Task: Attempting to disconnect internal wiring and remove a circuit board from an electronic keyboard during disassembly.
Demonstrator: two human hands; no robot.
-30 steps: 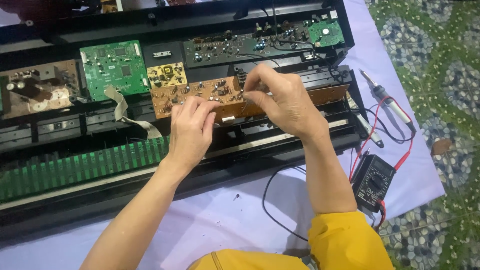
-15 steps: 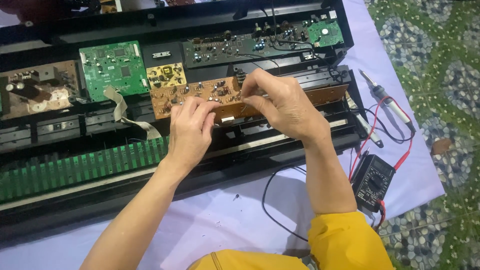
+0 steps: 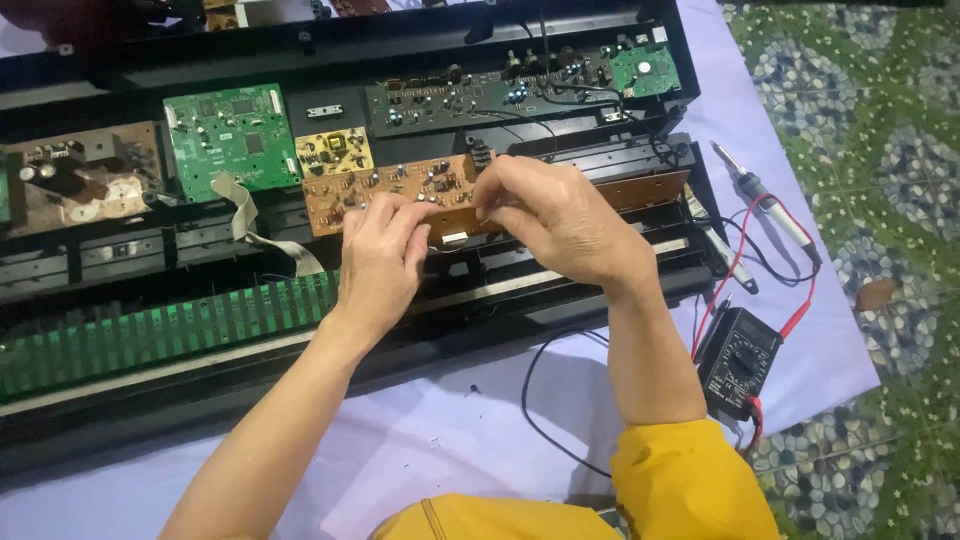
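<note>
An opened electronic keyboard case [image 3: 560, 300] lies on a lilac cloth. A long brown circuit board [image 3: 400, 185] sits tilted in its middle. My left hand [image 3: 385, 255] pinches the board's near edge with thumb and fingertips. My right hand [image 3: 560, 220] grips the same edge just to the right, fingers curled over the board's top. The fingertips of both hands almost meet around a small pale part on the board [image 3: 452, 238]. What exactly they pinch there is hidden by the fingers.
A green board [image 3: 225, 140], a small yellow board [image 3: 335, 152] and a dark long board [image 3: 480, 95] sit behind. A grey ribbon cable [image 3: 250, 225] and green contact strip [image 3: 170, 330] lie left. A multimeter [image 3: 738, 360] and soldering iron [image 3: 765, 200] lie right.
My right hand's fingers have shifted slightly down toward the board's near edge. My left hand has stayed nearly still on the board.
</note>
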